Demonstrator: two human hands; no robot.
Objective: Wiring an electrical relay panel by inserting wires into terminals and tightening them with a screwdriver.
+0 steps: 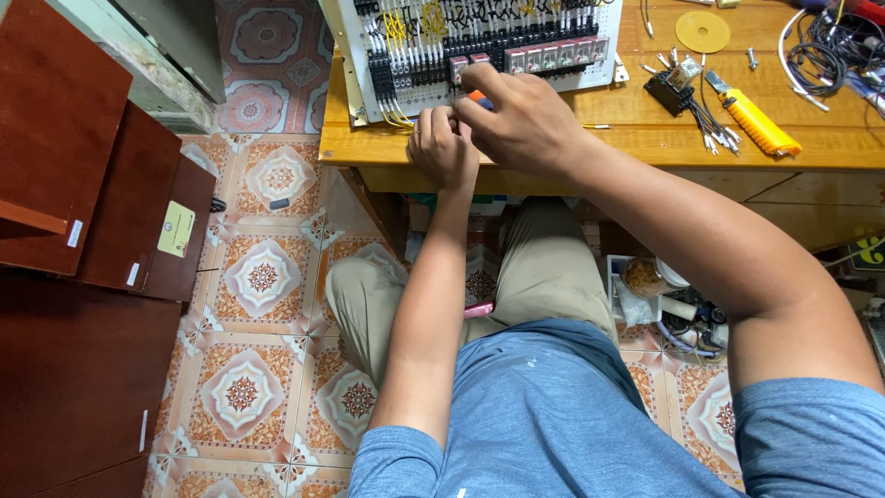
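Head view: my left hand (442, 148) is curled shut at the panel's (479, 46) lower edge, on what I cannot tell. My right hand (525, 120) pinches an orange-handled tool (476, 96) at its 10 o'clock, tip near the relays (553, 55). The risk I see: the tip slipping onto the yellow wires (396, 28), since both hands crowd it.

The floor tiles (263, 277) are cream with orange and brown flower shapes. The table (645, 138) at the far side is yellow-brown wood. On it, the white panel (479, 46) has black rows, yellow wires and small pink blocks. To the right lie an orange-yellow knife (758, 124) and a pale yellow disc (702, 31). The cupboard (83, 231) on the left is dark red-brown. The person's shirt (553, 415) is blue, and the trousers (544, 267) are tan.
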